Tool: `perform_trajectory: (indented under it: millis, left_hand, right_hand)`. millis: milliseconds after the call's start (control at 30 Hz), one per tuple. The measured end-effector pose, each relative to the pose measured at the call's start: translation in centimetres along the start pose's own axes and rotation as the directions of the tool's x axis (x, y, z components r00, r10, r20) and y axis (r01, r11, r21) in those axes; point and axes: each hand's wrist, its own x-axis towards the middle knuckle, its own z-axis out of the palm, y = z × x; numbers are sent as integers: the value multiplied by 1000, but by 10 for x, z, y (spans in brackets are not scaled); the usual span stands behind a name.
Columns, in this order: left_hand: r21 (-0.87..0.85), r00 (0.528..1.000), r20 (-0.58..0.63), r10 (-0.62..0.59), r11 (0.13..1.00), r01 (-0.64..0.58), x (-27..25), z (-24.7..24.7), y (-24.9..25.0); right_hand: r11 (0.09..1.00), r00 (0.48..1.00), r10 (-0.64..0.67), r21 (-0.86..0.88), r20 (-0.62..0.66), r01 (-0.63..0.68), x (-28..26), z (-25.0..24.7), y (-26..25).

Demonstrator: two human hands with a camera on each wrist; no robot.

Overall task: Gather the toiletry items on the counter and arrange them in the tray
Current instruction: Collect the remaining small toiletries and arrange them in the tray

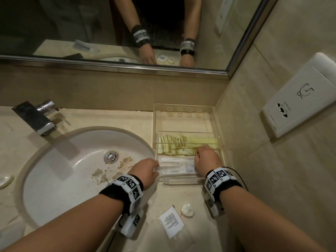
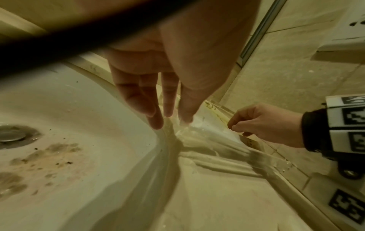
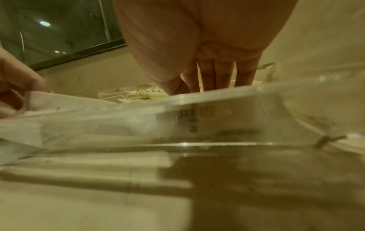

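A clear acrylic tray (image 1: 217, 124) stands on the counter to the right of the sink, against the wall corner. Yellow striped packets (image 1: 181, 144) lie in its middle compartment. A long white wrapped packet (image 1: 174, 168) lies in the front compartment, on other white packets. My left hand (image 1: 156, 169) pinches the packet's left end at the tray's edge, with thumb and fingers nearly straight in the left wrist view (image 2: 169, 115). My right hand (image 1: 203, 157) reaches into the tray with its fingers curled down on the packet's right end (image 2: 231, 126). The tray wall (image 3: 256, 109) hides those fingertips in the right wrist view.
On the counter in front of the tray lie a flat white sachet (image 1: 171, 222) and a small round wrapped item (image 1: 187, 210). The stained sink (image 1: 63, 170) and chrome faucet (image 1: 36, 117) are to the left. A wall socket (image 1: 300, 99) is on the right; a mirror is behind.
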Motion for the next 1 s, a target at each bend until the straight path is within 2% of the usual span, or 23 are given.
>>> perform_trajectory:
  millis: [100, 167, 267, 367, 633, 867, 1000]
  left_hand:
    - [-76, 1000, -15, -21, 997, 20, 2, 1, 0]
    - [-90, 998, -49, -42, 995, 38, 5, 1, 1]
    - [-63, 996, -78, -49, 997, 44, 11, 2, 5]
    - [-53, 995, -83, -53, 997, 48, 17, 6, 9]
    - [-91, 991, -52, -123, 989, 118, 13, 9, 10]
    - [-147, 986, -84, -140, 981, 127, -5, -16, -5]
    - [-135, 984, -91, -152, 981, 139, -19, -35, -18]
  right_hand:
    - [1000, 997, -30, -11, -75, 30, -3, -4, -5]
    - [999, 998, -25, 27, -64, 26, -8, -7, -10]
    - [988, 996, -85, 131, 34, 80, -20, -3, -21]
    - [973, 965, -221, 95, 139, 209, -34, 6, -28]
    - [984, 965, -180, 22, 193, 179, -27, 9, -27]
    - [979, 973, -206, 25, 106, 204, -30, -7, -43]
    - [974, 967, -226, 36, 119, 223, -33, -23, -67]
